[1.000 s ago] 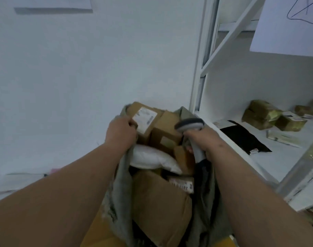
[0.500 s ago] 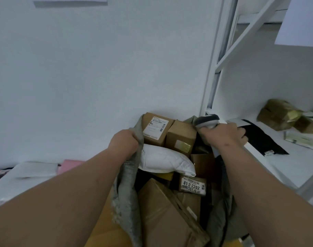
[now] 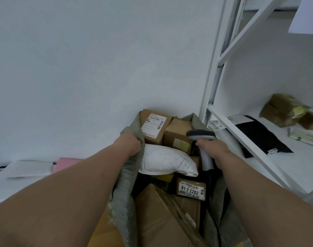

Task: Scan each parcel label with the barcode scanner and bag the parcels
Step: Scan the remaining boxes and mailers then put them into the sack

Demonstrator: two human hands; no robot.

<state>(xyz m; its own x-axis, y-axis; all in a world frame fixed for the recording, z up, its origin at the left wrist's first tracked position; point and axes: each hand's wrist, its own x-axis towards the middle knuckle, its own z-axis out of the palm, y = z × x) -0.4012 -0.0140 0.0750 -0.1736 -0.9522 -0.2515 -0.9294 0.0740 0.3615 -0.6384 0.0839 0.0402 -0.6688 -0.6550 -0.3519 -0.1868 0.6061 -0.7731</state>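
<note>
Scanner poised over a full bag of parcels

The right hand grips the barcode scanner, long axis upright, head facing far-left toward the labelled box just beyond; the left hand clutches the grey bag rim, nearer that box.

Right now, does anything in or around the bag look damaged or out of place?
Nothing is spilled or torn. The grey bag is packed past its rim, and two cardboard boxes stick out at the far end. The left hand grips the bag's edge; the right hand holds the scanner.
</note>
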